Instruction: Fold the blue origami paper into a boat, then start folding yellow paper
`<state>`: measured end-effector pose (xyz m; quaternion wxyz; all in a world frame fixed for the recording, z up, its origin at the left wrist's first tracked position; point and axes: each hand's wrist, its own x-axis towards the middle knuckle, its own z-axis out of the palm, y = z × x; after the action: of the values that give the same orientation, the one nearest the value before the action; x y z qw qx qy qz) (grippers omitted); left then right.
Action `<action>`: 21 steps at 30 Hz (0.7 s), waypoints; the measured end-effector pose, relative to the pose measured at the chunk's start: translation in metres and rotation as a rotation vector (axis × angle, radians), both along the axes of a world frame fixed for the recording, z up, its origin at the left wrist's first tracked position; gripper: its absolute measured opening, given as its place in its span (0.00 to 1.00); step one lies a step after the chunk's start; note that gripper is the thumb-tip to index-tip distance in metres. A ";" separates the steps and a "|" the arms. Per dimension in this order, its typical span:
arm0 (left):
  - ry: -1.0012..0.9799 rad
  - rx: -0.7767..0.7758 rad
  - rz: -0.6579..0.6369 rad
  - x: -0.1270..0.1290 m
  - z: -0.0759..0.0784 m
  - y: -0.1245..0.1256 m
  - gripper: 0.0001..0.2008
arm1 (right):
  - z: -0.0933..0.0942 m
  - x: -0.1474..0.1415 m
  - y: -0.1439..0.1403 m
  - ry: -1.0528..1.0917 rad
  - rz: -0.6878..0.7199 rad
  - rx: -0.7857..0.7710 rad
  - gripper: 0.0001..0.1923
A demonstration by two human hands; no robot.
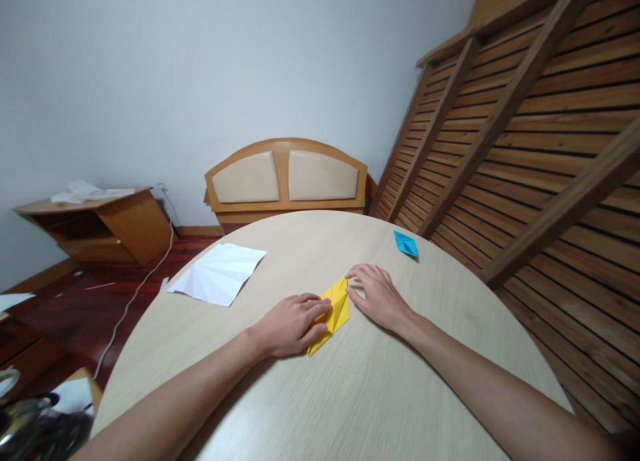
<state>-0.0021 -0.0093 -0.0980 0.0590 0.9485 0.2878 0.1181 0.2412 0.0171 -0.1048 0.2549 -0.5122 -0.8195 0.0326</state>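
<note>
Both forearms stretched forward, converging toward 12 o'clock. Left hand (293, 324) palm-down, fingers pointing to 2 o'clock. Right hand (379, 296) palm-down, fingers spread toward 10 o'clock.

You will find no legible text, label, brand, number or sign in this view. Check the surfaces in turn: the yellow folded paper (334, 312) is plain, with creases only. The blue folded paper (405, 243) carries no print. The white creased sheet (219, 273) shows fold lines but no writing. The round table (350, 394) bears wood grain only. The papers on the side shelf (90, 192) are too small to read.
</note>
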 end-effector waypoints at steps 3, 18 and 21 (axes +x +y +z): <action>0.020 0.038 0.043 0.001 -0.001 0.001 0.17 | 0.010 -0.005 -0.009 -0.003 0.168 -0.026 0.08; -0.067 -0.002 0.027 0.001 -0.001 0.002 0.13 | 0.009 -0.013 -0.025 -0.134 0.342 -0.095 0.21; -0.078 -0.021 0.007 0.000 -0.004 0.003 0.13 | 0.010 -0.013 -0.027 -0.160 0.347 -0.095 0.25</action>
<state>-0.0021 -0.0058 -0.1024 0.0795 0.9416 0.2898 0.1522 0.2279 -0.0101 -0.0944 0.1553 -0.3754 -0.9108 0.0740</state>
